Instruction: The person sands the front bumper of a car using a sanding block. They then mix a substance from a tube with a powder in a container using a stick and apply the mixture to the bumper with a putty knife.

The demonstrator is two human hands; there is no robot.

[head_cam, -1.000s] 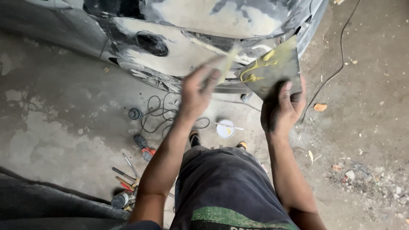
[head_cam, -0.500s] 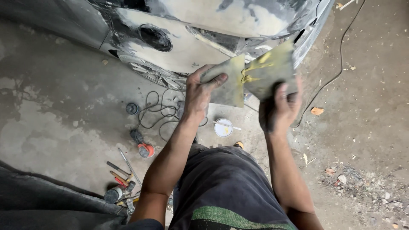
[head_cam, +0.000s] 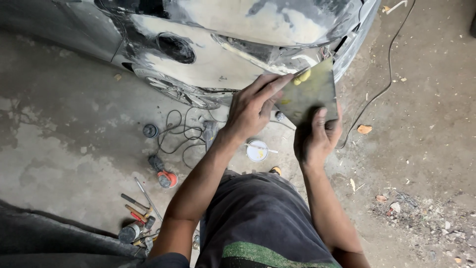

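the right hand [head_cam: 317, 141] grips a flat board [head_cam: 310, 92] from below while the left hand [head_cam: 255, 106] presses its fingers on a yellow filler blob [head_cam: 301, 76], beside the car body [head_cam: 238, 30].

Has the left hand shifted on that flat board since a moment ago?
Yes. The left hand has slid toward the board's far edge, over the yellowish filler blob, while the right hand grips underneath.
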